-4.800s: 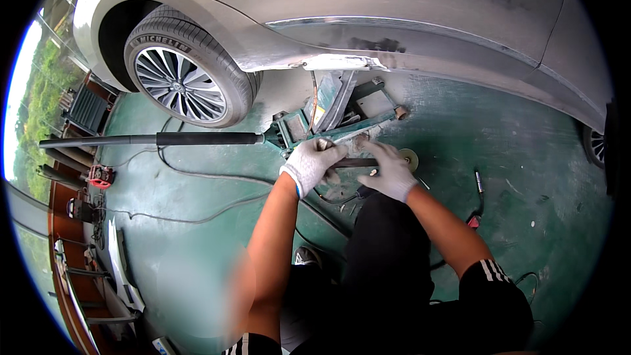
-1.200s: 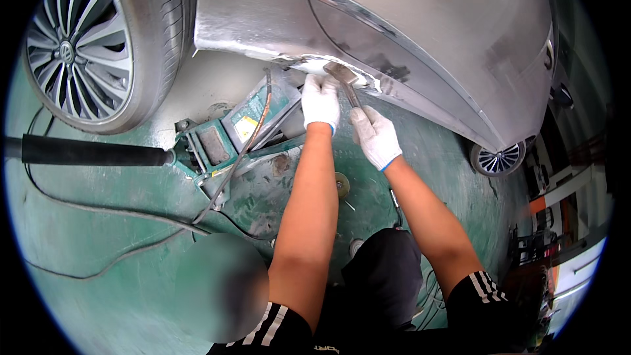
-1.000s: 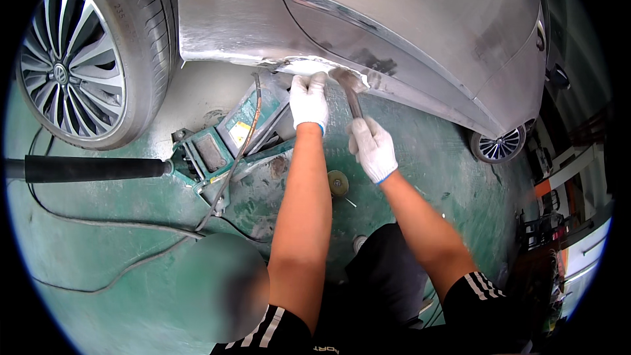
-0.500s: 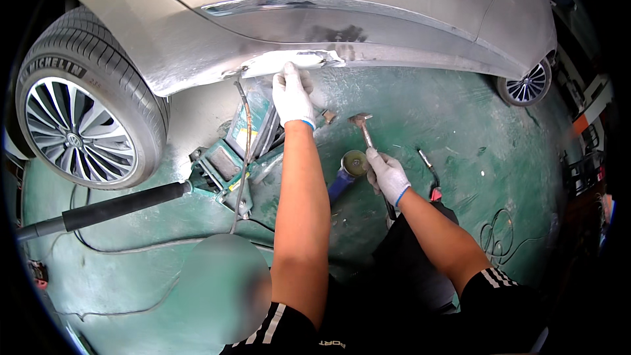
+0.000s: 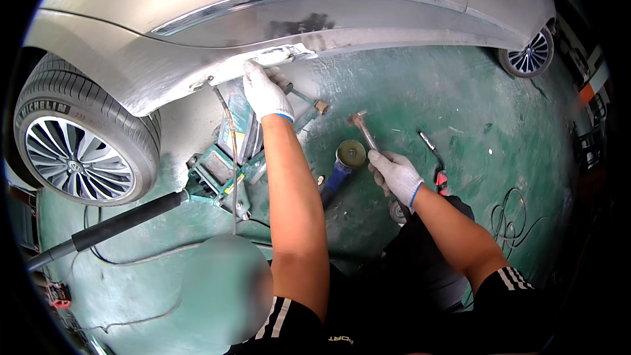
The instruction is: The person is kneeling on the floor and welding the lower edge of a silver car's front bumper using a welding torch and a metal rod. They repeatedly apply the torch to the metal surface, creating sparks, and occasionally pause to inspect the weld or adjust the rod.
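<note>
Head view: left hand (image 5: pixel 266 94) in a white work glove, upper centre of frame, fingers pressed flat against the bare-metal sanded patch (image 5: pixel 279 56) on the lower sill of the silver car body (image 5: pixel 263 6), not gripping anything. Right hand (image 5: pixel 396 175) in a matching white glove, centre right, clenched around the handle of a small metal body hammer (image 5: pixel 363 127), whose head points up-left, held clear of the car. Just left of the hammer a blue angle grinder with round sanding disc (image 5: pixel 347 158) lies on the green painted floor (image 5: pixel 460 105). Green floor jack (image 5: pixel 227 164) sits below the left hand, its black handle running to lower left. Front wheel with alloy rim (image 5: pixel 75 158) at left.
</note>
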Available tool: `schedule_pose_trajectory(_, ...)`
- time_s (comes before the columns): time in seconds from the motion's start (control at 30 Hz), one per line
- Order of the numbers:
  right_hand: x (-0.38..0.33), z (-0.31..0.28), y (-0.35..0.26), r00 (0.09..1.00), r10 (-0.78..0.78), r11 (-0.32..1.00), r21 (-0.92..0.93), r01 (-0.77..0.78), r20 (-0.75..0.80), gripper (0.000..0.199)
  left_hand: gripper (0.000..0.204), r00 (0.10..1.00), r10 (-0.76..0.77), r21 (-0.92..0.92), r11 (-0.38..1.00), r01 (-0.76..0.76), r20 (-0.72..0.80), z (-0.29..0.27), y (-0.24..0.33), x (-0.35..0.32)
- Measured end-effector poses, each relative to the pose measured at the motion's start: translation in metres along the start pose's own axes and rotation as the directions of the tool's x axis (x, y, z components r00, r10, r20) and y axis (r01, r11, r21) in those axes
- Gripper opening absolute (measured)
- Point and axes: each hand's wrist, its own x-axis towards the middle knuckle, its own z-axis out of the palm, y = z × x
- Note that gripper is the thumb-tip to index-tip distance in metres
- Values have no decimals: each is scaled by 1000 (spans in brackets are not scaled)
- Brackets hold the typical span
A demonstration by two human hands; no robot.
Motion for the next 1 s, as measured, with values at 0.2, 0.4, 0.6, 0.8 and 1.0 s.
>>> schedule_pose_trajectory(0.2,-14,-12,-9,998,-49,983,-174,55,37,39,54,998,40,72,997,-36,-48,25,-16,-25)
schedule_pose_trajectory(0.4,21,-25,0,908,-418,799,-465,380,24,28,60,747,-579,532,766,361,326,6,-55,-87)
schedule_pose_trajectory(0.6,79,-16,21,726,-674,593,-488,640,134,19,55,548,-770,632,610,478,328,-36,-10,-104)
schedule_pose_trajectory(0.8,102,31,37,704,-710,620,-465,632,11,43,38,554,-796,493,594,636,244,-82,16,-148)
schedule_pose_trajectory(1.0,108,66,59,880,-472,814,-353,460,58,57,31,902,-429,-13,903,430,49,-168,43,-220)
